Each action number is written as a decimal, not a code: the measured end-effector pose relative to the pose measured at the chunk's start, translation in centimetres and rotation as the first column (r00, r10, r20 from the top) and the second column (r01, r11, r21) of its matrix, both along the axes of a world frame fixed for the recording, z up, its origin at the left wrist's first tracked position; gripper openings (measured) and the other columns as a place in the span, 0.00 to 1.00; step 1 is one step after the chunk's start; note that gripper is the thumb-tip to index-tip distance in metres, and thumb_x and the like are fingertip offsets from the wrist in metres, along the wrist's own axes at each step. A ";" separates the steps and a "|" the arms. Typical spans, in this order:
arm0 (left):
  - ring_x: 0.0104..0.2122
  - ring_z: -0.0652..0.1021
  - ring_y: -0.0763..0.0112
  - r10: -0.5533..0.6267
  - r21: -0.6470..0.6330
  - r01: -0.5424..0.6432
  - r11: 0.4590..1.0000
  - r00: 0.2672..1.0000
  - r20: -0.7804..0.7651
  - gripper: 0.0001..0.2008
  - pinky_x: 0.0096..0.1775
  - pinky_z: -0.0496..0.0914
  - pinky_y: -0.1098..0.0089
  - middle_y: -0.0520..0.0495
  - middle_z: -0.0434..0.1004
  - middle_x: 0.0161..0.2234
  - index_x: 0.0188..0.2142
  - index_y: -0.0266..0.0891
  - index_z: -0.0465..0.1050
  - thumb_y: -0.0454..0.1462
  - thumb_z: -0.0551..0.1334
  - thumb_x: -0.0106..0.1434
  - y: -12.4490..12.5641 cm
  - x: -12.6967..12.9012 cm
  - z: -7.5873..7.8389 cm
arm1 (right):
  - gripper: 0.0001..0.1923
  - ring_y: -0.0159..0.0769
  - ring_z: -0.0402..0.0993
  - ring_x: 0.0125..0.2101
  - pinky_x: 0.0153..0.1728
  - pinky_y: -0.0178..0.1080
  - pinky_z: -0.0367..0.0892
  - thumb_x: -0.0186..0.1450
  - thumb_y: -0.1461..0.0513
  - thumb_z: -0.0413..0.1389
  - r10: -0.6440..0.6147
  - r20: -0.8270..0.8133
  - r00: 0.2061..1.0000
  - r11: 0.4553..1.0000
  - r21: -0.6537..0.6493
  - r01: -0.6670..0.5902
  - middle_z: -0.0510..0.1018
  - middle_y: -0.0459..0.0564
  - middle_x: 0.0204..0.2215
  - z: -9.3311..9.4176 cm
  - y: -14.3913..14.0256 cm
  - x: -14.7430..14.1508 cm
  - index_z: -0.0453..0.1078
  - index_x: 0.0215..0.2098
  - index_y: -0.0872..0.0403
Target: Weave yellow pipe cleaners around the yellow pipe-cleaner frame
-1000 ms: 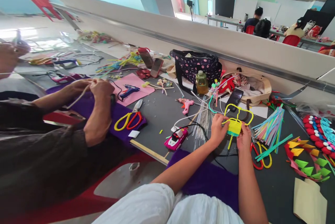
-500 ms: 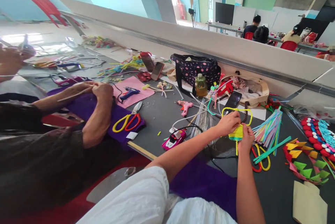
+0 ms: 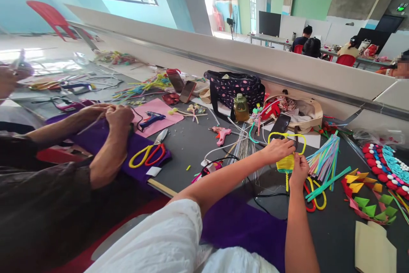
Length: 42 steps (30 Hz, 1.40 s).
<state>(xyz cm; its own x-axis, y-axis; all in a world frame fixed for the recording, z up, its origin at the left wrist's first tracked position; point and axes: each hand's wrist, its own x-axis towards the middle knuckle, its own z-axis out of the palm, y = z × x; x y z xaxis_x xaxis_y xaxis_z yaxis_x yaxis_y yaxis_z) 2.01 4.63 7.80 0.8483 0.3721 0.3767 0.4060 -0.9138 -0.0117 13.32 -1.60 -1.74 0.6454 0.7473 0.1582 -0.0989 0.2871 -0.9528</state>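
hands pinching yellow woven piece

The yellow pipe-cleaner piece is sitting just above the dark table, pinched on both sides between the left hand and right hand. Its middle is looking like a tight little woven yellow block, with a hint of teal peeking out along the lower edge. A thin fuzzy yellow loop is arching up out of the top, bending over toward the far side. One short yellow stem is hanging straight down from the bottom. It's being held roughly upright, facing the camera.
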 end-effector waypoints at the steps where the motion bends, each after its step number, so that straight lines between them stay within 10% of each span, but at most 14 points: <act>1: 0.34 0.70 0.65 -0.001 0.025 0.001 1.000 1.000 -0.005 0.06 0.26 0.57 0.68 0.42 0.70 0.35 0.37 0.38 0.70 0.33 0.55 0.66 0.1 0.0 0.0 | 0.18 0.28 0.58 0.23 0.26 0.31 0.58 0.59 0.48 0.57 0.004 -0.012 1.000 1.000 0.002 -0.004 0.64 0.39 0.20 0.1 0.0 -0.1 0.66 0.25 0.54; 13: 0.36 0.70 0.64 0.076 -0.021 -0.074 0.997 0.994 0.080 0.11 0.31 0.61 0.67 0.41 0.71 0.37 0.39 0.38 0.71 0.34 0.50 0.68 0.3 0.3 0.3 | 0.18 0.27 0.58 0.23 0.25 0.30 0.58 0.59 0.48 0.57 0.056 -0.030 0.998 0.998 0.006 -0.056 0.64 0.39 0.20 -0.1 0.0 -0.4 0.66 0.26 0.55; 34: 0.27 0.69 0.70 -0.180 0.105 0.185 0.977 0.982 -0.057 0.10 0.26 0.56 0.66 0.44 0.70 0.33 0.32 0.38 0.71 0.29 0.52 0.66 -1.1 -1.0 4.7 | 0.19 0.27 0.55 0.23 0.25 0.31 0.54 0.59 0.48 0.58 -0.025 0.002 1.000 1.000 -0.016 0.025 0.62 0.39 0.19 0.0 -0.2 -0.2 0.65 0.24 0.54; 42: 0.30 0.71 0.65 -0.010 0.115 0.024 0.993 0.993 -0.121 0.10 0.26 0.58 0.66 0.41 0.70 0.31 0.27 0.35 0.71 0.26 0.56 0.62 -3.1 -1.8 6.6 | 0.18 0.27 0.59 0.24 0.26 0.31 0.57 0.58 0.50 0.59 -0.024 -0.025 0.999 1.000 0.000 0.024 0.65 0.40 0.20 1.3 -0.5 -0.8 0.65 0.23 0.55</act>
<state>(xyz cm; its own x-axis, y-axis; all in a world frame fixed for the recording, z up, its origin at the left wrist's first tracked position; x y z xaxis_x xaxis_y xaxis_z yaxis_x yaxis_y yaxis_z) 0.17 1.57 14.36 0.8960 0.3168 0.3110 0.3794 -0.9103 -0.1657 12.54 -2.14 -0.45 0.6672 0.7312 0.1420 -0.1159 0.2902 -0.9499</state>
